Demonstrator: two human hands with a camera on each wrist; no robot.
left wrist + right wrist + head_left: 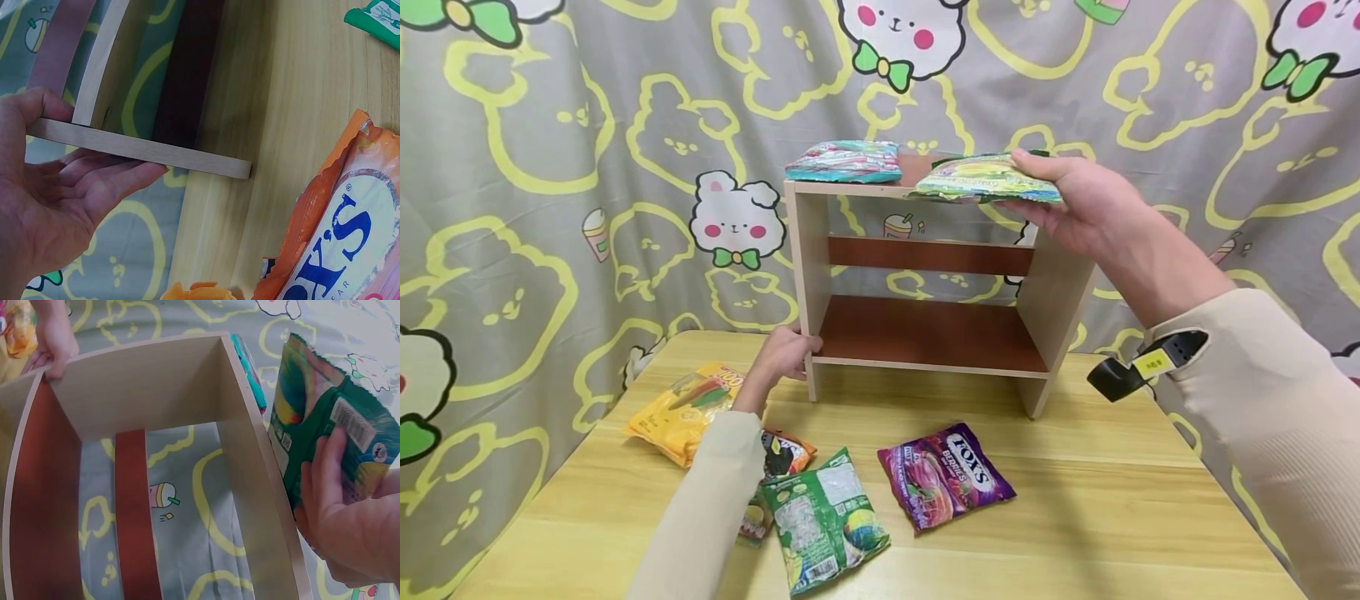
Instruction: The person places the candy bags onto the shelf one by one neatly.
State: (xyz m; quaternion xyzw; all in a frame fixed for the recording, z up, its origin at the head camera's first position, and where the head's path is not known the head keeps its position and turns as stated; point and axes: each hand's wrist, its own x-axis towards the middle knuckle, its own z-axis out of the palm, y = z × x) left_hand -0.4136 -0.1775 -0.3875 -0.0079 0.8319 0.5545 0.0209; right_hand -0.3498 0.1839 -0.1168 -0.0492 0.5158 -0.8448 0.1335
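A small wooden shelf (928, 329) with brown boards stands on the table. My left hand (784, 354) grips its left side panel (150, 150) near the lower board, thumb on the inner side and fingers along the outer face. In my right hand (1093, 204) is a green and yellow candy bag (977, 177), pinched at its right end with the thumb above. The bag overlaps the right part of the shelf top in the head view; its barcode side (334, 425) shows in the right wrist view. A teal and pink candy bag (846, 161) lies on the shelf top at the left.
On the table lie a purple Fox's candy bag (946, 475), a green bag (827, 521), a yellow bag (688, 408) and an orange bag (331, 225) partly hidden by my left sleeve. A patterned curtain (662, 158) hangs behind the shelf.
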